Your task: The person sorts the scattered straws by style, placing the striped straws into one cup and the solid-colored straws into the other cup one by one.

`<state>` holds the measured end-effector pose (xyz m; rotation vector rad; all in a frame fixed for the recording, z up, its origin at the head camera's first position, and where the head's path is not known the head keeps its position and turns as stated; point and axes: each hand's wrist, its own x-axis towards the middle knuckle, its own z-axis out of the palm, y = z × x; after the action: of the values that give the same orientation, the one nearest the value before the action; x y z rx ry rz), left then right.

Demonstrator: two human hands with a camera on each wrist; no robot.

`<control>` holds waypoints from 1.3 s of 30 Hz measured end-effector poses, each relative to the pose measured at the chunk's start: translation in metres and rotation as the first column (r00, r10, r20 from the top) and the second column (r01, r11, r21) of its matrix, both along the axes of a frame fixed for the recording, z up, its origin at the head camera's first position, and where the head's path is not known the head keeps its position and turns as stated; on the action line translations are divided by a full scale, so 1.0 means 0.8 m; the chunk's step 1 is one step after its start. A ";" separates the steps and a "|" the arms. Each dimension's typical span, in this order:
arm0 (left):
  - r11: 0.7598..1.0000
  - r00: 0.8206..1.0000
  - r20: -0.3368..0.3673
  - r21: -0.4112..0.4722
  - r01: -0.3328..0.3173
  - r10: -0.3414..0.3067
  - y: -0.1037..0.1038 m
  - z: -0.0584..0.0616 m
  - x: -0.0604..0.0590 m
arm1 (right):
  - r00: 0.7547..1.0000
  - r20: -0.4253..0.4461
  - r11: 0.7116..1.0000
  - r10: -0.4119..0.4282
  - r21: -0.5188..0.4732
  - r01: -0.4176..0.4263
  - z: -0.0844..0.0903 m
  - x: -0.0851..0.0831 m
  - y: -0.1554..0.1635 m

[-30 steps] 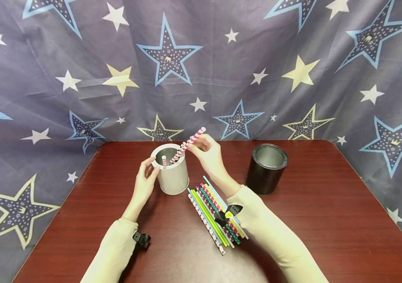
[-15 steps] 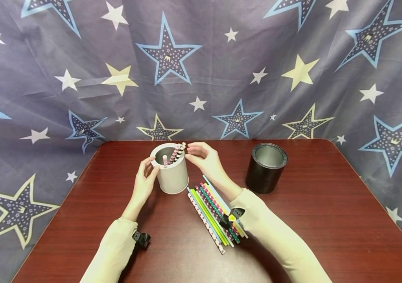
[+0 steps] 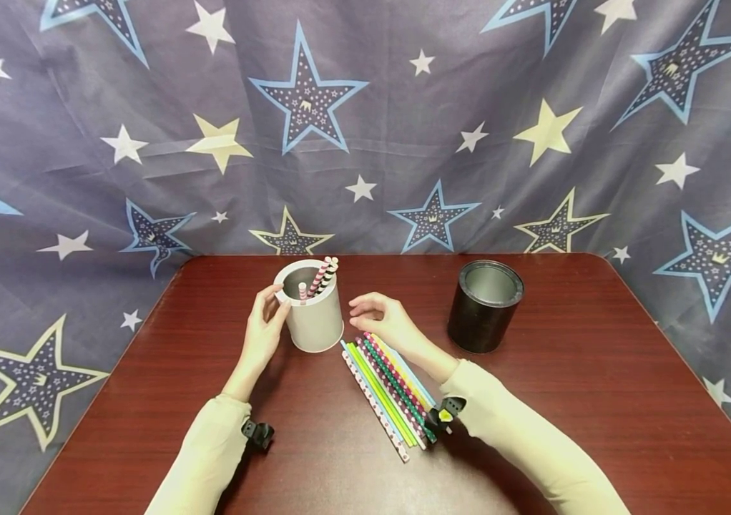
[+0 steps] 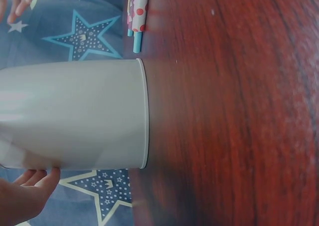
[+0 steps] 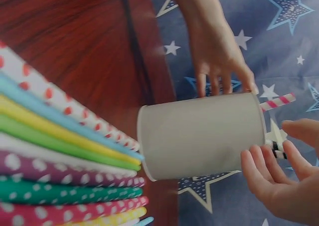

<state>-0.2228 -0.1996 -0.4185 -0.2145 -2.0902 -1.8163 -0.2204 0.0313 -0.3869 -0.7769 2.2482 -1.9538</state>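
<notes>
Straws, patterned paper ones, are the working material; the step in hand looks like sorting them into a holder, between one drop and the next pick.

Left to right in the head view:

- Left hand (image 3: 264, 322) grips the rim and wall of the white cylindrical tin cup (image 3: 312, 315) from its 9 o'clock side, fingers curled against it. Left wrist view confirms fingertips on the cup wall (image 4: 75, 113).
- Cup stands upright on the dark red wooden desk (image 3: 565, 400), toward the far left of centre. Inside it: pink-and-white striped straws and a black-and-white striped one (image 3: 322, 275), leaning toward 1 o'clock, tops just above the rim.
- Right hand (image 3: 381, 318) hovers empty, fingers relaxed and slightly bent, just beside the cup at its 3 o'clock and above the far end of the loose straw bundle (image 3: 388, 390).
- Bundle lies flat on the desk at the cup's 5 o'clock: dotted, green, yellow, blue and pink straws side by side, running from 11 to 5 o'clock. Right wrist view shows their ends near the cup's base (image 5: 75, 171).
- Black cylindrical tin cup (image 3: 484, 306) stands upright well to the right, at 3 o'clock of the white one; no straws visible in it.

Judgement: the next move calls for pinching a single straw out of a tight row, so the neighbours may shift. Left hand steadying the cup should help.
</notes>
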 end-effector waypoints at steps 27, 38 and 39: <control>1.000 1.000 -0.008 -0.017 -0.002 0.002 0.008 0.017 0.012 | 0.991 -0.041 0.947 0.129 0.303 -0.110 -0.051 0.019 0.008; 1.000 1.000 0.007 -0.023 -0.018 0.018 -0.004 -0.008 -0.006 | 0.985 0.021 0.918 0.171 0.359 -0.167 -0.064 0.025 0.008; 1.000 1.000 0.009 -0.024 -0.019 0.019 -0.004 -0.008 -0.006 | 0.984 0.033 0.917 0.175 0.360 -0.175 -0.064 0.026 0.008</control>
<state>-0.2278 -0.2026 -0.4245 -0.1922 -2.1139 -1.7858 -0.1997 0.0376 -0.4379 -0.8882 2.3436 -1.4034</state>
